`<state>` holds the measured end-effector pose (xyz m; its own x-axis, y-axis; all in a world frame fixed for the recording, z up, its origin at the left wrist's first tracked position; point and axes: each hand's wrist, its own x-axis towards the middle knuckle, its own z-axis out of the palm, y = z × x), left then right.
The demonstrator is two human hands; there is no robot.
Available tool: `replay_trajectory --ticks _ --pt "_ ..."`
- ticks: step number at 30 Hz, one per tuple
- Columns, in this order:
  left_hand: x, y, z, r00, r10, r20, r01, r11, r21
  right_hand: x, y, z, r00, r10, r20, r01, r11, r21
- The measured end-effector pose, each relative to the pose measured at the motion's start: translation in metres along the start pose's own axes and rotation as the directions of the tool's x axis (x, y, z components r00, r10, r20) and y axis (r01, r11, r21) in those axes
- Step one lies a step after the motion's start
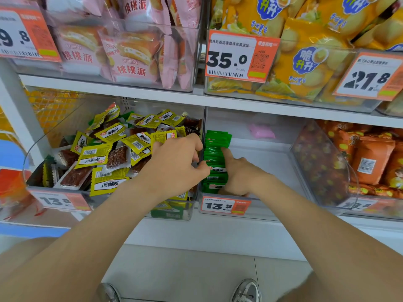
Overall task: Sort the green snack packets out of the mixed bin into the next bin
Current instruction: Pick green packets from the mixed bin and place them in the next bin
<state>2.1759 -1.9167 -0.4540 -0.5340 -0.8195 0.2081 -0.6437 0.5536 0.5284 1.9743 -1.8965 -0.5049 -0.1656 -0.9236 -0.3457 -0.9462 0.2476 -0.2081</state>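
Two hands tidy the next bin [261, 162]: our left hand [181, 164] pinches a green packet [216, 170] into the row [217, 141] while our right hand [239, 177], forefinger straight, props it upright

One wide head-worn view looks forward and down. It sits close to the shelf [152, 99], with the floor [196, 269] nearest.

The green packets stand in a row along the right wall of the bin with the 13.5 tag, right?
Not quite. The head view shows the green packets in a row along the left wall of the bin with the 13.5 tag, not the right wall.
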Motion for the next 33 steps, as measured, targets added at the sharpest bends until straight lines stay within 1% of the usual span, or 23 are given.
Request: replay_trajectory --ticks 9,14,17,23,28,31,33 --pt "-0.002 -0.002 -0.001 0.999 0.004 -0.042 -0.003 1.0 0.019 0.005 0.002 0.004 0.999 0.003 0.046 -0.005 0.999 0.041" --pt "-0.003 -0.004 -0.001 0.999 0.008 -0.045 -0.007 1.0 0.023 0.002 0.001 0.007 0.998 -0.009 -0.055 0.016 0.991 0.135" --pt "-0.003 -0.004 -0.001 0.999 0.013 -0.051 -0.012 1.0 0.02 0.003 -0.005 0.013 0.996 -0.033 -0.082 0.044 0.989 0.14" --pt "-0.003 -0.004 0.0 0.998 0.025 -0.057 -0.024 0.999 0.029 0.003 -0.013 0.012 1.0 0.007 0.002 -0.007 0.993 0.119" --pt "-0.003 -0.005 -0.001 0.999 0.026 -0.044 -0.024 0.999 0.047 0.0 -0.013 0.007 0.998 0.065 0.016 -0.067 0.975 0.209" --pt "-0.004 -0.008 -0.002 0.997 0.053 -0.052 -0.049 0.996 0.069 -0.001 -0.008 0.0 0.998 0.04 0.052 -0.05 0.979 0.198" --pt "-0.005 -0.012 -0.005 0.992 0.101 -0.07 -0.097 0.993 0.061 -0.005 -0.006 -0.008 0.998 0.005 0.065 -0.021 0.969 0.247"
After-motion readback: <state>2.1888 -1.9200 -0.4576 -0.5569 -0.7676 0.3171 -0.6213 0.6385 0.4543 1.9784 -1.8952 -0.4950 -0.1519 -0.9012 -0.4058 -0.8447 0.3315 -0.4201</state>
